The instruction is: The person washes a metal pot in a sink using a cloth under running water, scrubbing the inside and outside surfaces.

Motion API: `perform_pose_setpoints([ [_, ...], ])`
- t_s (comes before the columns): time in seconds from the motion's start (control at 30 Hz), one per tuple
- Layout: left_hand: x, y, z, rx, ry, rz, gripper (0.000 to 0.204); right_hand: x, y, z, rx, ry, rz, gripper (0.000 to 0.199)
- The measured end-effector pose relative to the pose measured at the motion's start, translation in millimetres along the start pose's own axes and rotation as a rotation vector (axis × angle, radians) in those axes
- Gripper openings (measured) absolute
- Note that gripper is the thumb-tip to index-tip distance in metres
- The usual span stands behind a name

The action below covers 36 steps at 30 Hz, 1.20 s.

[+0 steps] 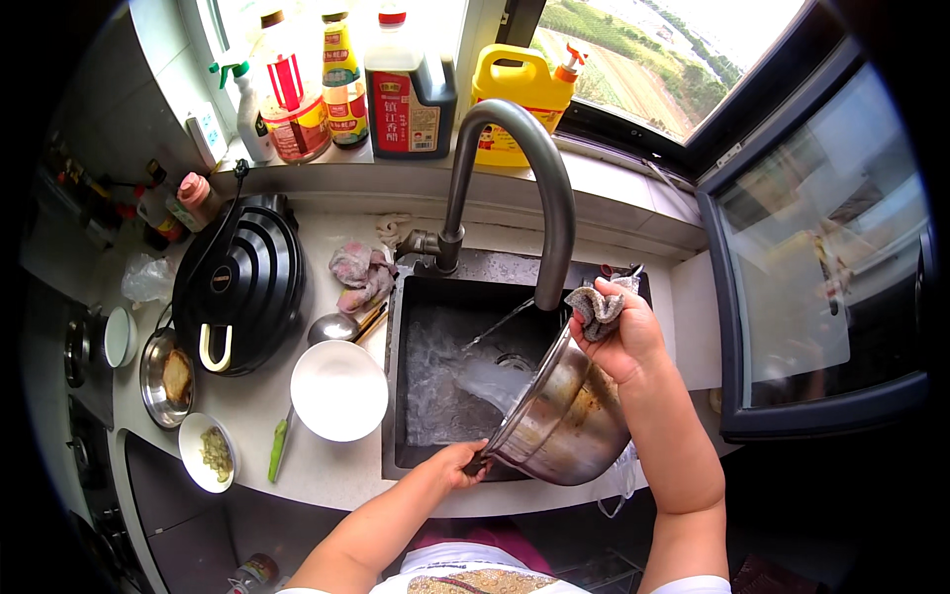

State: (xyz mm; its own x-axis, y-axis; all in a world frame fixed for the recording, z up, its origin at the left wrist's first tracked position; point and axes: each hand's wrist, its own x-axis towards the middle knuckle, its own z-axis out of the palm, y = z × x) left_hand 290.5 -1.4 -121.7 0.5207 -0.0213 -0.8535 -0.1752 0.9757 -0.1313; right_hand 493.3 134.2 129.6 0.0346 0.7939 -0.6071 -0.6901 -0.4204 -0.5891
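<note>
A stainless steel pot (574, 426) with brown stains on its outside is tilted over the dark sink (393, 396), its mouth toward the basin. Water spills from it onto the sink floor. At the near side, my left hand (461, 465) is closed round the pot's handle. My right hand (636, 339) grips a crumpled grey dishcloth (598, 309) above the pot's far side; whether it also touches the rim I cannot tell. From the curved grey faucet (554, 203), a thin stream runs into the basin. The inside of the pot is mostly hidden.
Left of the sink are a white bowl (339, 391), a ladle (333, 329), a green-handled knife (278, 450), a pink cloth (363, 277) and a black electric griddle (242, 282). Several bottles and a yellow jug (515, 74) line the sill. An open window pane (831, 297) juts in at right.
</note>
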Motion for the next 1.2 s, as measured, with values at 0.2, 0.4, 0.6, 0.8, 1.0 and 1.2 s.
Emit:
perform_pose_setpoints([
  [0.2,-9,-5,8,0.052,-0.081,-0.069,0.019,-14,-2,3,-0.028,0.018,-0.019,0.017],
  [0.4,-42,-7,1,-0.01,0.076,0.187,0.03,-27,-12,-6,-0.006,0.009,-0.023,0.016],
  [0.6,-134,-16,4,-0.147,0.024,0.628,0.028,9,-7,-80,0.065,0.002,0.092,0.019],
  [0.8,-167,-23,5,0.007,0.055,0.72,0.026,52,46,-120,0.085,0.128,0.181,0.015],
  [1.0,-159,-34,6,-0.018,0.0,0.709,0.017,72,69,-130,0.058,0.138,0.183,0.019],
  [1.2,-155,-42,15,-0.079,-0.018,0.727,0.015,68,73,-114,-0.325,0.205,-0.03,0.029],
])
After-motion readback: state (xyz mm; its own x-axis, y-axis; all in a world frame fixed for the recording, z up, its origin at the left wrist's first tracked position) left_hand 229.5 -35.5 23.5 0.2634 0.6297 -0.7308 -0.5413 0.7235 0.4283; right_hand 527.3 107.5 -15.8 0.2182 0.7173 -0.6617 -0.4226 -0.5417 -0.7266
